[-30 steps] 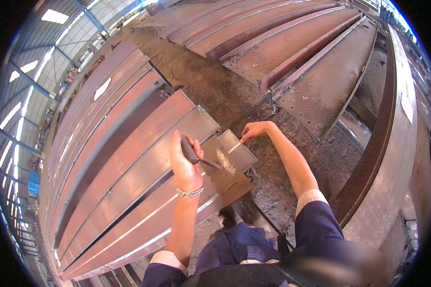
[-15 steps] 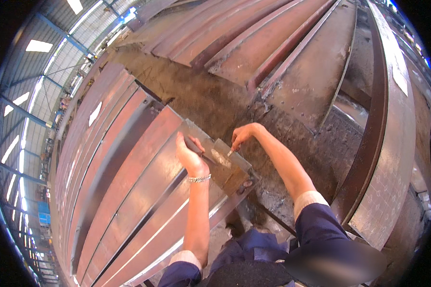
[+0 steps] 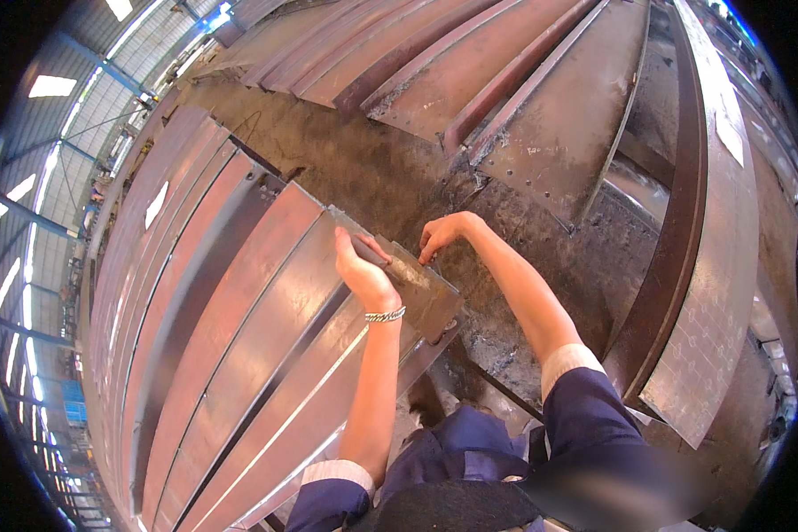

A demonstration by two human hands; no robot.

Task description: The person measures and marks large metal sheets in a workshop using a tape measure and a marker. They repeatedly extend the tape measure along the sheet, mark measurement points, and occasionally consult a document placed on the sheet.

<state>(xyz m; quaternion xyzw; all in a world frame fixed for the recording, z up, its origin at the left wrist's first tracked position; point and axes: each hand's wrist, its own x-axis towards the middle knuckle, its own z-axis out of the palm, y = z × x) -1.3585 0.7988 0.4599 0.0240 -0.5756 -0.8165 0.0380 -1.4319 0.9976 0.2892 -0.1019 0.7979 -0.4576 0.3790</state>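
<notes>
Beams (image 3: 239,275) bear the plate (image 3: 434,301), which an uneven push could skid.
My right hand (image 3: 442,234) bends at its edge, what it grips I cannot tell; my left hand (image 3: 363,273) clasps the tool (image 3: 372,249) over the beam ends, where a loose hold could drop it. The plate looks brown, pale-patched; the tool's grip, dark.
</notes>
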